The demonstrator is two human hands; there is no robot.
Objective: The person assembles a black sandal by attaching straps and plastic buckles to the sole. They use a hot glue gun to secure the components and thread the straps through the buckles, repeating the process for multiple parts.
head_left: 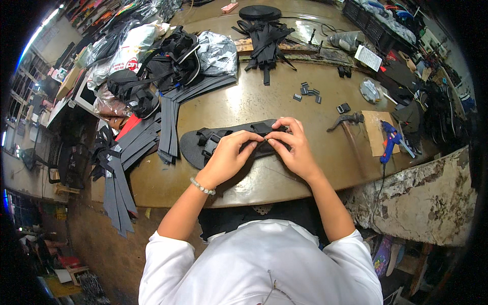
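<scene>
A black sandal (pixel 190 148) with dark webbing straps lies sideways on the table in front of me. A plastic buckle (pixel 211 144) sits on its straps toward the left end. Above the sandal's right part, my left hand (pixel 230 155) and my right hand (pixel 295 148) meet fingertip to fingertip. Both pinch a thin black strap (pixel 264 141) between thumb and forefinger. Most of that strap, and the sandal's near right edge, is hidden behind my fingers.
Long grey-black strips (pixel 170 127) are stacked at left, below finished sandals (pixel 178 58) and plastic bags. Small buckle pieces (pixel 307 91) lie at the back right. A hammer (pixel 348 120) and a blue glue gun (pixel 390 140) on cardboard (pixel 373 131) are at right. Black straps (pixel 267 43) sit at the back.
</scene>
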